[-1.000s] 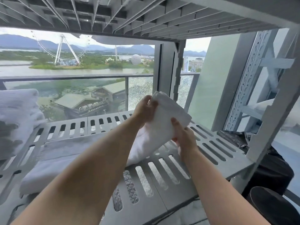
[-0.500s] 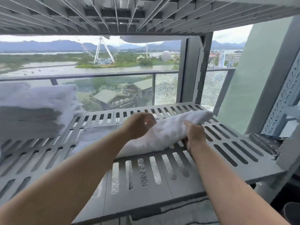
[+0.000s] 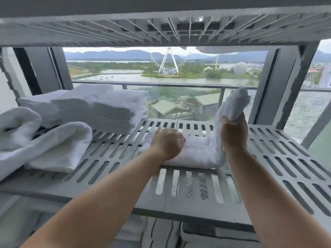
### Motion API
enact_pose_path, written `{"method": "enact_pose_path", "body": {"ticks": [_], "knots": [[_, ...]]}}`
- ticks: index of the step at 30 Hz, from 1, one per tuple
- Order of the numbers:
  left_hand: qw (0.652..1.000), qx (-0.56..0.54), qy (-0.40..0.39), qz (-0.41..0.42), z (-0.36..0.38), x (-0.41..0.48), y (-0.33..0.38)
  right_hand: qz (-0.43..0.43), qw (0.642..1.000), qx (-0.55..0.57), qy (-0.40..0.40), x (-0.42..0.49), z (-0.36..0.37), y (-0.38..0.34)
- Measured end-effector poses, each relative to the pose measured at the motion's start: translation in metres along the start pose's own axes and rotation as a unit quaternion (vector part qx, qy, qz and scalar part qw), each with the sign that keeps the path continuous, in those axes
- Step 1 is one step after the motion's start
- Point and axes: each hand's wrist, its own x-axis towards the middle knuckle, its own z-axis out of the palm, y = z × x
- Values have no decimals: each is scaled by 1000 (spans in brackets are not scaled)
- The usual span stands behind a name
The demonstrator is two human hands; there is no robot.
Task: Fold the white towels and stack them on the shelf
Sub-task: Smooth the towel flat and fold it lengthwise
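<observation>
Towel (image 3: 197, 153) end stands raised, clamped in right hand (image 3: 233, 135); left hand (image 3: 167, 143) pins the rest, fingers unclear. Corners should meet squarely.

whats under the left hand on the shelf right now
The left hand rests on the white towel, which lies on the slatted shelf. The right hand holds the towel's other end up. The patch under the palm is hidden.
</observation>
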Motion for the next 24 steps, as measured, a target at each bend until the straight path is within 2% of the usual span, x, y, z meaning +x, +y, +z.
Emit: {"method": "enact_pose_path", "body": {"ticks": [2, 3, 4, 6, 7, 9, 10, 11, 12, 15, 18, 19, 21, 22, 24], "knots": [[996, -21, -16, -81, -8, -6, -36, -68, 995, -70, -21, -14, 30, -6], [986, -103, -35, -128, -11, -9, -51, -107, 988, -109, -33, -23, 45, -6], [955, -231, -45, -179, -13, -11, -62, -147, 977, -147, -52, -33, 60, -5], [833, -497, -56, -236, -14, -13, -74, -199, 943, -235, -124, -58, 88, 4], [769, -589, -60, -241, -15, -13, -76, -209, 923, -273, -172, -69, 99, 9], [639, -728, -58, -242, -15, -11, -80, -223, 870, -356, -258, -82, 112, 21], [599, -760, -49, -245, -17, -10, -83, -233, 839, -404, -280, -85, 116, 25], [585, -770, -50, -252, -19, -10, -86, -244, 815, -442, -284, -86, 117, 27], [584, -767, -67, -257, -19, -11, -90, -254, 801, -463, -282, -85, 117, 26], [640, -725, -87, -238, -15, -8, -100, -268, 790, -475, -281, -88, 118, 23], [672, -690, -131, -235, -16, -3, -102, -248, 773, -486, -324, -90, 121, 23], [701, -659, -145, -234, -17, -2, -100, -242, 764, -494, -337, -90, 122, 22], [718, -647, -163, -199, -17, 0, -103, -231, 748, -511, -354, -92, 123, 22], [709, -658, -149, -205, -13, 6, -104, -224, 745, -516, -359, -94, 123, 22], [646, -713, -123, -245, -7, 19, -106, -213, 746, -517, -361, -98, 120, 21]]}}
